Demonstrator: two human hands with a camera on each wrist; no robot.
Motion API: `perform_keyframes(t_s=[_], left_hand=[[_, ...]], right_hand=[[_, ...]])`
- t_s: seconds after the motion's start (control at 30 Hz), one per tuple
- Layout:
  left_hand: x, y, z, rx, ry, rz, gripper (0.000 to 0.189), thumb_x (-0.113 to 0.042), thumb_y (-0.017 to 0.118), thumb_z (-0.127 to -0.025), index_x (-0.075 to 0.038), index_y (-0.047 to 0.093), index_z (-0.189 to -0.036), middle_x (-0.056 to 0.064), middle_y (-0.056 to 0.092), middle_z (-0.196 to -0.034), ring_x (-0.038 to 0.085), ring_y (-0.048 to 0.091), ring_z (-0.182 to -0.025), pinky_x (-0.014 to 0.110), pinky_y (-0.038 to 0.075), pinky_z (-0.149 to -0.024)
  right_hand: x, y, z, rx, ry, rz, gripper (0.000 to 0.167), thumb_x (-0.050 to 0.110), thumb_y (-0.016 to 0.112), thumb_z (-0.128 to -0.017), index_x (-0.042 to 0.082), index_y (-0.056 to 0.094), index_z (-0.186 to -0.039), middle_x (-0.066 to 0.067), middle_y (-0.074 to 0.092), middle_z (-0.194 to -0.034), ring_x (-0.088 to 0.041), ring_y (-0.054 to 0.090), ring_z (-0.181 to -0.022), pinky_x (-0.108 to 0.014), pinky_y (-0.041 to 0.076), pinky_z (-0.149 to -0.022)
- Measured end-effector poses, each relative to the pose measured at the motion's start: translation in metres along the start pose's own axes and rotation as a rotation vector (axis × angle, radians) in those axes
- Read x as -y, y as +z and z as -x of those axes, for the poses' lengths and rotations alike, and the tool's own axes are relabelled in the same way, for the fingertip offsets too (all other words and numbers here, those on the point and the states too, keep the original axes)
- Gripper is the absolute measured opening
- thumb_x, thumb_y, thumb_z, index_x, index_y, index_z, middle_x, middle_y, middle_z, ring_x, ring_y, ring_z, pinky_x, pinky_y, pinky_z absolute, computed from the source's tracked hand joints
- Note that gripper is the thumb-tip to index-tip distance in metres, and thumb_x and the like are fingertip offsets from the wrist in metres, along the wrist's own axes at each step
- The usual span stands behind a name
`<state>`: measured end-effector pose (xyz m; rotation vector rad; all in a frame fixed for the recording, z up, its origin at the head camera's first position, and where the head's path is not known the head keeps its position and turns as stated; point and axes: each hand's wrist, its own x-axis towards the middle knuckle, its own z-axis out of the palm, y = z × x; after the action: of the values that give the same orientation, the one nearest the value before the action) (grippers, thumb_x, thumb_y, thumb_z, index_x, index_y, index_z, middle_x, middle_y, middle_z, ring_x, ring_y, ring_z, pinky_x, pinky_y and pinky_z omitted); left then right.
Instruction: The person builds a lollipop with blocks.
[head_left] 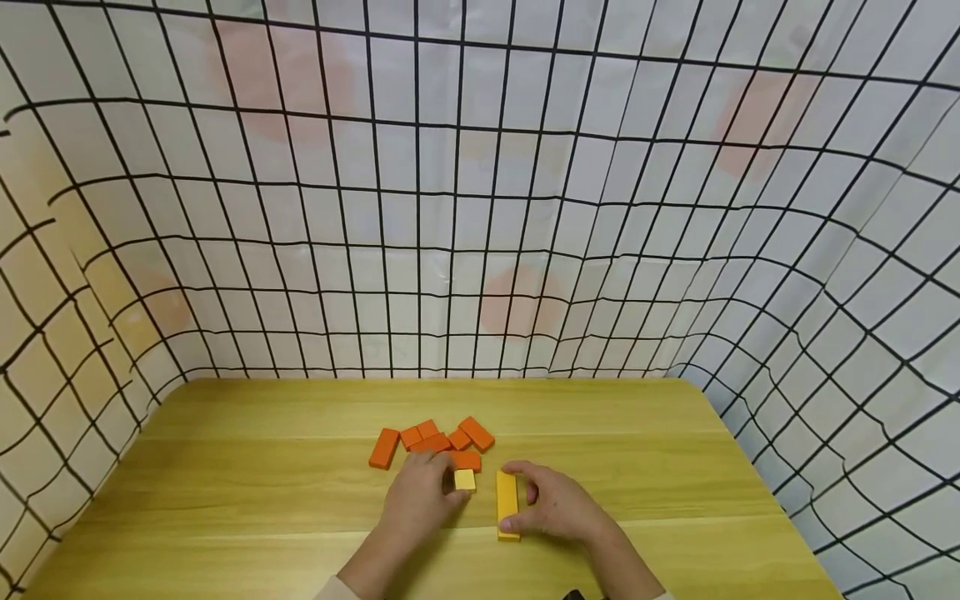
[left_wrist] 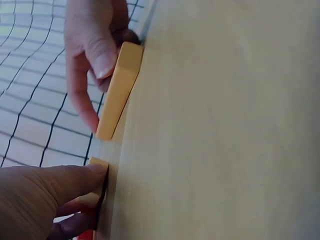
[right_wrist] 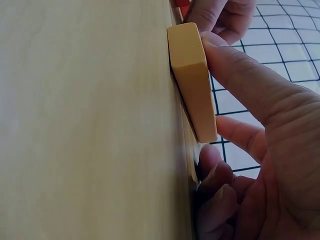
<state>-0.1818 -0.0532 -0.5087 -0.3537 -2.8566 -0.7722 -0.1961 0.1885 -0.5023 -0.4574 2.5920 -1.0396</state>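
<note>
My right hand holds a long yellow block by its two ends, thumb at the near end and index finger at the far end. In the right wrist view this block lies along the tabletop, the other fingers curled loosely beside it. To the left, my left hand pinches a small yellow block between thumb and fingers. The left wrist view shows that hand low at the left, partly hiding the small block. A short gap separates the two yellow blocks.
Several orange blocks lie loosely grouped just beyond my left hand, among them an upright-lying one at the left and a slanted one at the right. The wooden table is bordered by black wire mesh before white sheeting.
</note>
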Motion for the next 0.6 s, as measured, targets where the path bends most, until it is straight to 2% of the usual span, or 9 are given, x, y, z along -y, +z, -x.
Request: perform_keyframes(t_s=[0.17, 0.37, 0.6], left_hand=[[0.009, 0.005, 0.001, -0.04, 0.027, 0.031, 0.033, -0.038, 0.088, -0.078, -0.015, 0.071, -0.096, 0.0, 0.068, -0.096, 0.02, 0.057, -0.095, 0.04, 0.05, -0.083], [0.014, 0.01, 0.005, -0.083, 0.035, 0.079, 0.026, -0.037, 0.08, -0.087, -0.016, 0.075, -0.102, 0.001, 0.071, -0.105, 0.024, 0.062, -0.106, 0.046, 0.051, -0.095], [0.015, 0.01, 0.003, -0.104, 0.034, 0.07, 0.026, -0.034, 0.076, -0.092, -0.015, 0.076, -0.109, -0.001, 0.071, -0.105, 0.019, 0.059, -0.101, 0.042, 0.051, -0.09]], right_hand=[[0.005, 0.008, 0.001, 0.015, -0.037, 0.051, 0.078, 0.051, 0.089, -0.073, 0.025, 0.059, -0.141, 0.003, 0.05, -0.079, -0.008, 0.042, -0.065, -0.024, 0.033, -0.057], [0.017, 0.017, 0.003, 0.05, -0.069, 0.078, 0.074, 0.053, 0.084, -0.08, 0.023, 0.057, -0.143, 0.005, 0.054, -0.082, -0.006, 0.045, -0.066, -0.023, 0.036, -0.058], [0.025, 0.017, 0.004, 0.04, -0.049, 0.041, 0.059, 0.042, 0.079, -0.089, 0.015, 0.058, -0.136, 0.006, 0.059, -0.082, -0.007, 0.05, -0.065, -0.025, 0.042, -0.06]])
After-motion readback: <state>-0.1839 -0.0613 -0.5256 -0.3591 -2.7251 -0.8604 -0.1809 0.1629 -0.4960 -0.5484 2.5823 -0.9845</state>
